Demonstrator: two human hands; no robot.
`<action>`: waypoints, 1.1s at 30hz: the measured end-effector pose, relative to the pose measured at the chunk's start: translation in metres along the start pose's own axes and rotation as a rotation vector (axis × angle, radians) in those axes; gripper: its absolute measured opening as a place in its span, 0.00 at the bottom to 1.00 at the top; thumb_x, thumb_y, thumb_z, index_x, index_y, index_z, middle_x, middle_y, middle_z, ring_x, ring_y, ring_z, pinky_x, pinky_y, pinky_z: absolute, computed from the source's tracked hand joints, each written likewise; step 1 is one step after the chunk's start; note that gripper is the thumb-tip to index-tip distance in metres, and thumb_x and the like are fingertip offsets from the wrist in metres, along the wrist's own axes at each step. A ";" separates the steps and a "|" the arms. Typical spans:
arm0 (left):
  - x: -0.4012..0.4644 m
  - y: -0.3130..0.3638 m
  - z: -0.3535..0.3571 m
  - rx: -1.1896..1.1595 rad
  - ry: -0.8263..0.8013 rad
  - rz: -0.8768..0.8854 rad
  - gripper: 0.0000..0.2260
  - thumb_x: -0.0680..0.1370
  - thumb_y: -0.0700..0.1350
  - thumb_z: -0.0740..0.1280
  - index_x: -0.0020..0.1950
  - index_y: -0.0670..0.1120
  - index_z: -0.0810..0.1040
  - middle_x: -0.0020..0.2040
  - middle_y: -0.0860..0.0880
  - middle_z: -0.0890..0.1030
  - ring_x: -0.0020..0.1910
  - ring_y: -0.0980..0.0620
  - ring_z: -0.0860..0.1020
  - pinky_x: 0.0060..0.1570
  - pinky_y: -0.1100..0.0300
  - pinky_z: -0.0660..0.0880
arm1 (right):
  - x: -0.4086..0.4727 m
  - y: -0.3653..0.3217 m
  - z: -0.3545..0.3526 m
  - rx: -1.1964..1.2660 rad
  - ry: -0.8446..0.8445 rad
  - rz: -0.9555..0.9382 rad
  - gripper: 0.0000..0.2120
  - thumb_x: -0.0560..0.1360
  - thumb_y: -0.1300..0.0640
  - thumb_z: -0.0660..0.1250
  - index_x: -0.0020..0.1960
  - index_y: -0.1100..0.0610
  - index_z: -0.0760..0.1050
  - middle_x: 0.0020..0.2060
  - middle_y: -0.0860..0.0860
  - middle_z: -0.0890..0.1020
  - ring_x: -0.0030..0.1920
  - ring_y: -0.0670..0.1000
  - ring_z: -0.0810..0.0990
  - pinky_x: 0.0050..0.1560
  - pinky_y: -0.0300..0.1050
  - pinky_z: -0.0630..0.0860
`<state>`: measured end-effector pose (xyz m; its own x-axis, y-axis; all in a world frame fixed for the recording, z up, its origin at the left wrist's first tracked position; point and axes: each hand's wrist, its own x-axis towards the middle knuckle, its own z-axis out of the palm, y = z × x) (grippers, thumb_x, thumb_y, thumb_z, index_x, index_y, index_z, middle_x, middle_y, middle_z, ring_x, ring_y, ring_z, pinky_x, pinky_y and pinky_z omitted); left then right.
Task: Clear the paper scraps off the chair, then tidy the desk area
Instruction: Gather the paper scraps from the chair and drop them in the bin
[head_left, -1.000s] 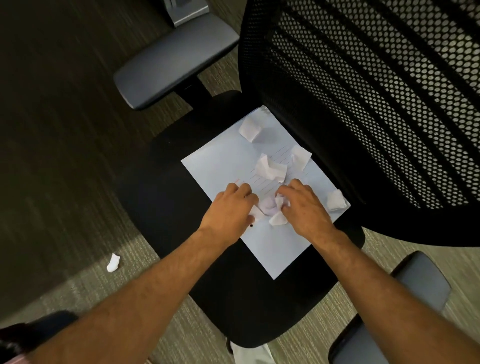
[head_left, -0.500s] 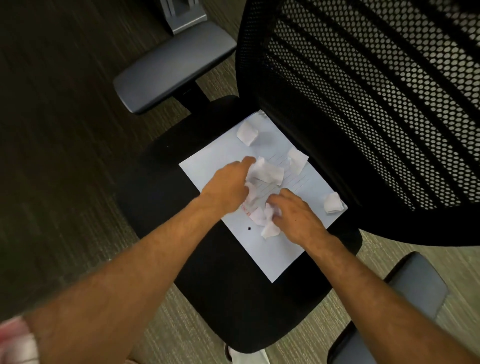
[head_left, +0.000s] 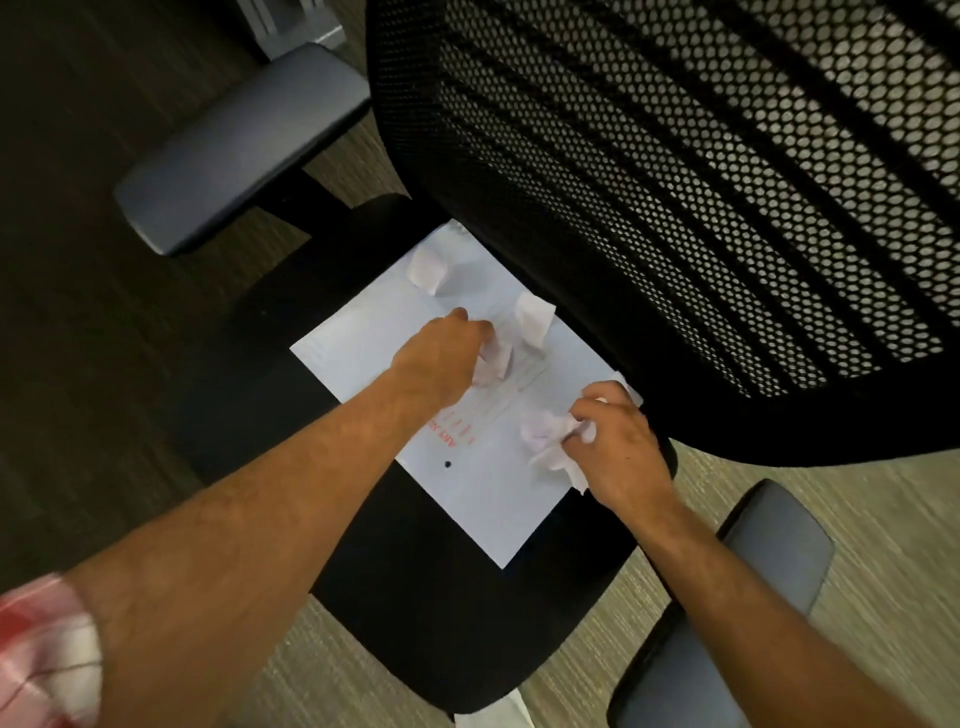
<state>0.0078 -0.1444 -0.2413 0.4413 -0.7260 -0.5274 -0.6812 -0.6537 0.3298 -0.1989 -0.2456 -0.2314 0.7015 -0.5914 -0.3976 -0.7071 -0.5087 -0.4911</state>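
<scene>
A flat white sheet (head_left: 483, 493) lies on the black chair seat (head_left: 441, 623). My left hand (head_left: 441, 358) is closed around a crumpled paper scrap (head_left: 496, 361) near the sheet's middle. My right hand (head_left: 618, 447) grips a bunch of crumpled scraps (head_left: 545, 436) at the sheet's right edge. Two loose scraps remain on the sheet: one (head_left: 428, 270) near its far corner, another (head_left: 532, 317) just beyond my left hand, close to the backrest.
The black mesh backrest (head_left: 701, 208) looms over the right of the seat. Grey armrests stand at the left (head_left: 234, 150) and lower right (head_left: 727, 613). A white paper piece (head_left: 493, 714) lies on the carpet by the seat's front edge.
My left hand moved farther up the sheet and closed on a scrap. My right hand slid right toward the sheet's edge, carrying its gathered scraps over the scrap that lay there.
</scene>
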 end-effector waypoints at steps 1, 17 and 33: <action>-0.002 0.000 0.003 0.001 0.013 0.004 0.21 0.78 0.35 0.68 0.69 0.50 0.73 0.57 0.44 0.73 0.53 0.42 0.77 0.51 0.47 0.79 | -0.003 0.004 -0.003 -0.003 0.037 0.028 0.04 0.74 0.65 0.70 0.49 0.62 0.80 0.63 0.51 0.73 0.54 0.51 0.77 0.52 0.42 0.72; -0.062 -0.042 0.016 -0.164 0.163 -0.056 0.12 0.80 0.38 0.67 0.63 0.45 0.79 0.56 0.47 0.72 0.47 0.46 0.78 0.51 0.51 0.79 | 0.002 -0.012 0.028 -0.118 0.149 0.064 0.04 0.75 0.70 0.66 0.48 0.66 0.79 0.47 0.58 0.80 0.49 0.58 0.82 0.44 0.38 0.71; -0.218 -0.184 0.021 -0.495 0.375 -0.274 0.09 0.80 0.42 0.65 0.56 0.50 0.82 0.50 0.50 0.74 0.45 0.50 0.76 0.42 0.60 0.71 | -0.048 -0.194 0.114 0.175 0.031 -0.137 0.03 0.77 0.58 0.70 0.47 0.57 0.79 0.41 0.48 0.78 0.38 0.42 0.76 0.37 0.29 0.66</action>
<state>0.0247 0.1385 -0.2032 0.7938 -0.4864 -0.3652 -0.2071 -0.7807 0.5896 -0.0852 -0.0469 -0.2055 0.7849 -0.5446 -0.2955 -0.5777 -0.4707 -0.6668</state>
